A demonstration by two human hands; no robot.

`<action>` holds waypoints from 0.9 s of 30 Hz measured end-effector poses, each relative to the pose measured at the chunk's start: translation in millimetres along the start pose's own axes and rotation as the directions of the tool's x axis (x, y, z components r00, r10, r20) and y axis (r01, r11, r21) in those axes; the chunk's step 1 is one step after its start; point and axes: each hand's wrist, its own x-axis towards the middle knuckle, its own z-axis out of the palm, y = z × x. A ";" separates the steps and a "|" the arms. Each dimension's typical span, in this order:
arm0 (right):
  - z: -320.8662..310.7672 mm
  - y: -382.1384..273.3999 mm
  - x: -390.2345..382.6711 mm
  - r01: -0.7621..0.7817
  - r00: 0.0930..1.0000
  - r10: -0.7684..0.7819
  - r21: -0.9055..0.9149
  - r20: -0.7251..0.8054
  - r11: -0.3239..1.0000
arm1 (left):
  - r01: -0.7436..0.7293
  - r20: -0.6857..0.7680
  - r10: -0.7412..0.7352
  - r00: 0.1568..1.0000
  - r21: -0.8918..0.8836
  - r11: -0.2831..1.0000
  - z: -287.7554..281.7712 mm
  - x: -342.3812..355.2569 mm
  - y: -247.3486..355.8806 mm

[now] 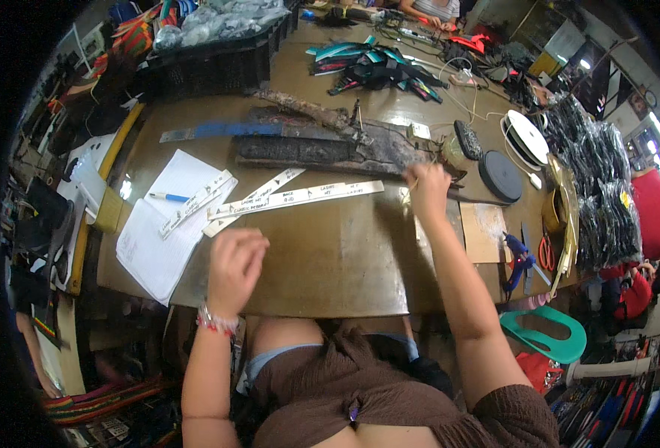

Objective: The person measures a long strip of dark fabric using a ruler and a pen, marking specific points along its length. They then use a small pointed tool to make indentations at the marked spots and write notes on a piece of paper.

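Observation:
My left hand (237, 270) hovers over the near left of the table with its fingers loosely curled in and nothing visible in them. It is closest to several white marked strips (300, 196), which lie across an open notebook (147, 250) and the table. Farther right, my right hand (429, 190) is closed in a pinch beside the right end of a dark, worn block (307, 151). Something thin and pale shows at its fingertips, too small to name. A blue strip (222, 130) and a rough, crusted rod (300, 107) lie along the block's far side.
At right are a black webbing roll (499, 177), a white reel (526, 137), a blue glue gun (520, 261), red-handled scissors (546, 252) and plastic-wrapped black packs (606, 201). A black crate (203, 78) and strap pile (381, 69) stand far off. Another person (433, 10) sits opposite.

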 end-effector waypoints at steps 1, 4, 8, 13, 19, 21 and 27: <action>-4.2 -6.7 -16.9 0.021 1.000 -0.023 0.111 0.019 0.994 | -0.081 0.015 0.082 0.997 -0.013 0.997 -2.8 -5.9 8.9; -22.6 -40.1 -61.4 0.212 0.967 -0.248 0.355 0.057 0.910 | -0.105 0.139 0.108 0.984 -0.033 0.994 -1.5 -15.5 29.3; -42.9 -96.6 -83.4 0.223 0.873 -0.417 0.554 0.253 0.802 | -0.093 0.206 0.051 0.977 0.200 0.975 18.9 -14.4 44.6; -46.6 -142.5 -82.6 -0.033 0.821 -0.404 0.740 0.403 0.672 | 0.059 0.368 -0.125 0.921 0.184 0.981 13.8 -22.1 31.2; 1.1 -164.7 -30.6 0.298 0.847 -0.500 0.617 0.182 0.728 | 0.221 0.074 -0.257 0.964 0.322 0.921 -0.9 -47.8 10.9; 21.3 -168.7 -6.0 0.324 0.860 -0.484 0.562 0.160 0.761 | 0.232 0.065 -0.267 0.962 0.331 0.915 -1.4 -58.2 9.8; 39.7 -169.7 27.6 0.339 0.739 -0.555 0.501 0.382 0.796 | 0.223 0.164 -0.254 0.953 0.187 0.957 -9.3 -82.8 5.1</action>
